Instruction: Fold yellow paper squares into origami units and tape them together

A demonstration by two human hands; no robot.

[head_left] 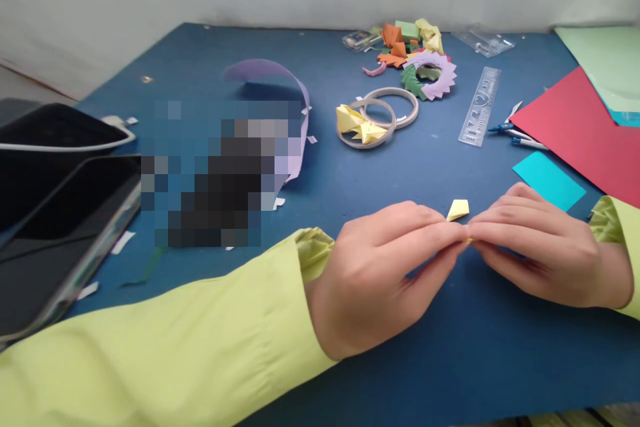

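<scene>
Between my fingertips is a small folded piece of yellow paper [459, 209], its pointed upper part showing above them. My left hand [395, 267] pinches it with thumb and forefinger from the left. From the right, my right hand [545, 243] pinches the same piece, its fingertips almost touching those of the left. Most of the paper's lower part is hidden by the fingers. Beyond the hands, more folded yellow paper pieces [369, 131] rest inside a ring-shaped tape roll [345, 140].
A clear ruler [480, 107], pens [527, 142], a teal paper [550, 180] and red paper [575, 127] lie at the right. A green-and-lilac folded paper ring [440, 83] sits at the back. Leftward are a curled purple strip [300, 127] and a phone [65, 227].
</scene>
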